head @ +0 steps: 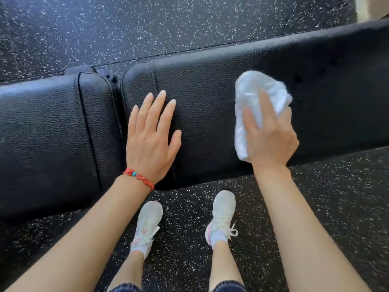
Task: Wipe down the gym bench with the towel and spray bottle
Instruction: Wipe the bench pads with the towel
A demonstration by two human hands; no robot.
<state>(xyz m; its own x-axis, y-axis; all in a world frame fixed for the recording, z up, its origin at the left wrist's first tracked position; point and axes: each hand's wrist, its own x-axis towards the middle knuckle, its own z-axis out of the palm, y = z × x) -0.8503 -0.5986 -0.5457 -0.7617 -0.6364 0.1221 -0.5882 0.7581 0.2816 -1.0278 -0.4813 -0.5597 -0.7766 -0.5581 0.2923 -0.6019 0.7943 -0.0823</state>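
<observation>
Pressing towel (255,95) on bench (210,85) — right hand (271,138), left hand (151,140) flat.

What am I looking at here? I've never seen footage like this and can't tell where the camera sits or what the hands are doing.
There is one picture, taken by a camera worn on a person's head, looking down at their own arms and shoes. No machine is involved. A black padded bench runs across the view, standing on a speckled floor. The left hand, with a red bracelet at the wrist, lies flat and open on the bench. The right hand holds a bunched white towel against the pad, fingers curled over it. No spray bottle is in view.
</observation>
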